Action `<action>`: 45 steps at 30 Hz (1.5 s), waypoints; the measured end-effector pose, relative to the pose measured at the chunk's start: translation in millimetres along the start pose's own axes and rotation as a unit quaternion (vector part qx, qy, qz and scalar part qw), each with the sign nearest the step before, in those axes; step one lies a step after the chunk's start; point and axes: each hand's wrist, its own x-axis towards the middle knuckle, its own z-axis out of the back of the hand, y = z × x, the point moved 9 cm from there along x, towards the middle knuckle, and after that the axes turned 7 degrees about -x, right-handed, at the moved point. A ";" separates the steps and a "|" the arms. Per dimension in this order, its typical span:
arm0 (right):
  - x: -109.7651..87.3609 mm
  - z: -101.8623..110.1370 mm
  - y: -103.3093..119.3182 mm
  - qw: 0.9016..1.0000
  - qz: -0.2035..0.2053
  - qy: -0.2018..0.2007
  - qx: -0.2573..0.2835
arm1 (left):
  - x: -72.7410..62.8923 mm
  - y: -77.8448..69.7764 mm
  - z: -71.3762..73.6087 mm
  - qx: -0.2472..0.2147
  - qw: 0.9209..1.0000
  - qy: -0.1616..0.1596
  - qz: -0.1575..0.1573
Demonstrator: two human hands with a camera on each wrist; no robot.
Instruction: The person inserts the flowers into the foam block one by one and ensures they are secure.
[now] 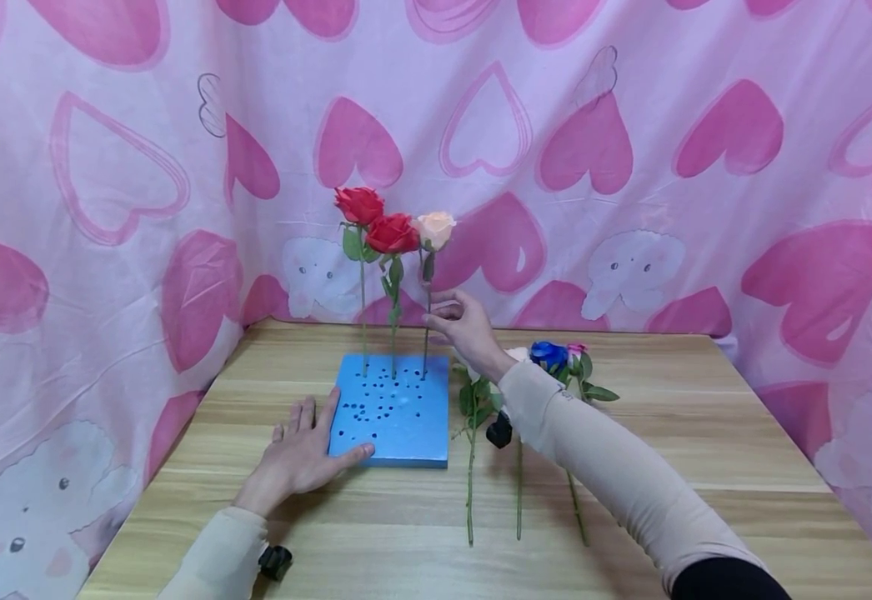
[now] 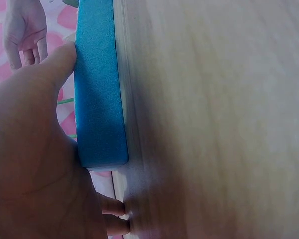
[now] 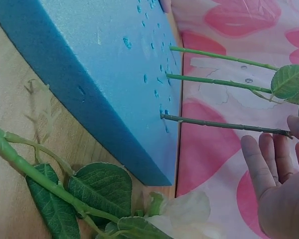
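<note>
A blue foam block (image 1: 396, 417) with many small holes lies on the table. Two red roses (image 1: 393, 234) and one cream rose (image 1: 434, 230) stand upright in holes along its far part. My right hand (image 1: 466, 325) pinches the cream rose's stem partway up; in the right wrist view, that dark stem (image 3: 214, 123) runs from its hole to my thumb and fingers. With fingers spread and fairly straight, my left hand (image 1: 297, 454) rests against the block's left side, its thumb at the near edge. The left wrist view shows this thumb (image 2: 65, 57) against the blue side.
Right of the block, a blue rose (image 1: 548, 355), a small pink flower (image 1: 577, 350) and a pale flower lie on the wooden table (image 1: 376, 542), stems pointing toward me. My right forearm passes over them. A pink heart-patterned curtain (image 1: 481, 108) hangs behind the table.
</note>
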 end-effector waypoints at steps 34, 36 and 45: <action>-10.9 27.8 -6.5 1.000 0.000 0.013 -0.016 | 0.6 -5.7 1.8 0.002 1.000 0.001 0.001; -13.0 31.3 -8.2 1.000 -0.003 0.016 -0.021 | 0.0 -5.9 2.1 0.001 1.000 0.001 0.001; -23.1 60.9 -13.5 0.999 -0.010 0.002 -0.031 | -2.6 -2.9 2.5 0.000 1.000 0.000 0.003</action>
